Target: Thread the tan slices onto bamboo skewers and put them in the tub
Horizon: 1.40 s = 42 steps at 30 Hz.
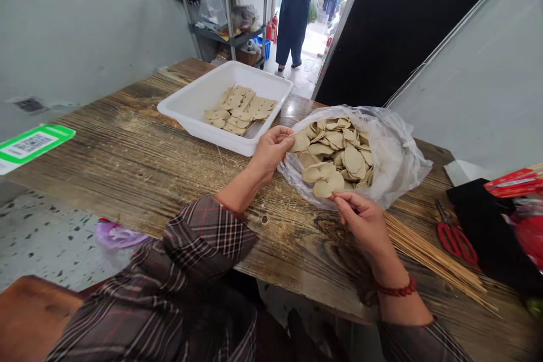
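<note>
Beige, flat, round slices fill a clear plastic bag on the brown wooden desk. My left grip pinches one; my right grip seems closed on a thin stick carrying others, at a step calling for steady alignment.

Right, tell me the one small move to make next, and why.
Probably bring the left hand toward the right hand to add its slice: the left pinches that loose slice apart from the others, while the right grips what looks like a thin stick at the front slices, and slices in the white tray already sit on sticks.
</note>
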Motion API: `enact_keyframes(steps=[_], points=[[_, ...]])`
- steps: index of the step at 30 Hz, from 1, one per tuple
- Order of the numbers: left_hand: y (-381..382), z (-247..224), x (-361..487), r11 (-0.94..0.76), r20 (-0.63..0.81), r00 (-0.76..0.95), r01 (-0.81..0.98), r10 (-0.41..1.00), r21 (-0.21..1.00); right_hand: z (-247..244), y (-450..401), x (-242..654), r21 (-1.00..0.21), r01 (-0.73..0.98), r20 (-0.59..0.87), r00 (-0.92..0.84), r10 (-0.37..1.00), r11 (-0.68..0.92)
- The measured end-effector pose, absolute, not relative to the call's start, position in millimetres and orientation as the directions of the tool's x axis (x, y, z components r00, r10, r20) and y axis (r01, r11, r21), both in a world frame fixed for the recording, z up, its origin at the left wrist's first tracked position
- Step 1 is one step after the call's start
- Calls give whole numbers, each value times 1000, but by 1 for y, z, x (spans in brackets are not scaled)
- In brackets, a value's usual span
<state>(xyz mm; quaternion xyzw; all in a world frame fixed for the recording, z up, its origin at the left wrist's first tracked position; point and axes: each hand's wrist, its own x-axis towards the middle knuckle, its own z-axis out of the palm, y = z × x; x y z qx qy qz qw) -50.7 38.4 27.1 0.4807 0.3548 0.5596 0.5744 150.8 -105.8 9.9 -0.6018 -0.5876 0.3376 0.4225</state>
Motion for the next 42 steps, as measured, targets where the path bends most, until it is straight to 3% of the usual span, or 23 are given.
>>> enact_keyframes(steps=[21, 35, 42], points=[[36, 29, -50, -123, 169, 157, -265, 973, 956, 4, -104, 153, -863, 500, 107, 48, 993, 69], [31, 28, -47, -227, 251, 230, -123, 940, 966, 4, -103, 149, -834, 546, 124, 51, 991, 76], [33, 26, -47, -63, 127, 222, -274, 967, 960, 3, -104, 148, -846, 523, 164, 67, 984, 106]])
